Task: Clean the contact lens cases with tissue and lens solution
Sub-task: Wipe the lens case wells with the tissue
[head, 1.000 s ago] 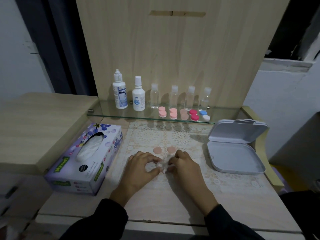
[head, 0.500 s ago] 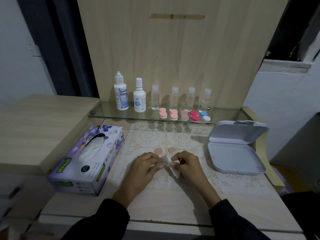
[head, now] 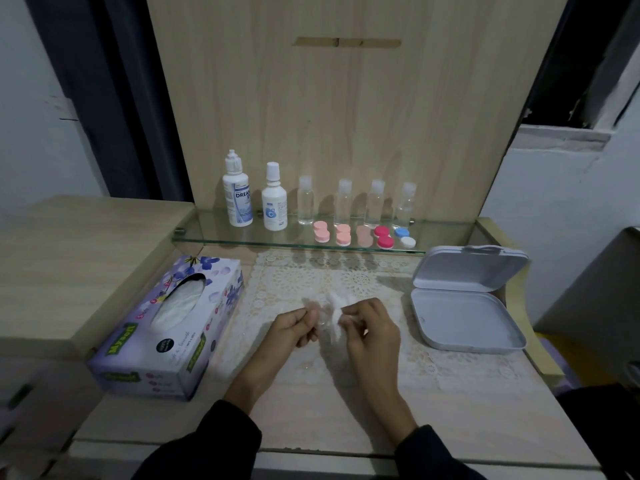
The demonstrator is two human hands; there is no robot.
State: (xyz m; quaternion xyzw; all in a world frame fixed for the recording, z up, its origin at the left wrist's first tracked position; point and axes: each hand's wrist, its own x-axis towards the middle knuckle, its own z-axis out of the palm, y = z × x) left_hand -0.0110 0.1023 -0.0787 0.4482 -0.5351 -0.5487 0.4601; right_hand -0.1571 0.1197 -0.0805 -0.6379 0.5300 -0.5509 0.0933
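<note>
Mat (head: 381, 358) lies on table (head: 311, 427), centre. Tissue box (head: 166, 327) sits left of mat. Open tin (head: 467, 320) sits right of mat, with its lid standing behind its base. Shelf (head: 207, 233) runs behind mat, raised. On shelf, left to right: two solution bottles (head: 237, 199), then four small bottles (head: 305, 202) in a row. Lens cases (head: 363, 236) sit in front of the small bottles. Left hand (head: 294, 323) and right hand (head: 372, 327) are over mat centre, tissue (head: 334, 306) between them.

Dim bluish indoor light, soft shadows behind the bottles (head: 305, 200) (far wall), wide-angle bowing at edges, slightly blurred hands
</note>
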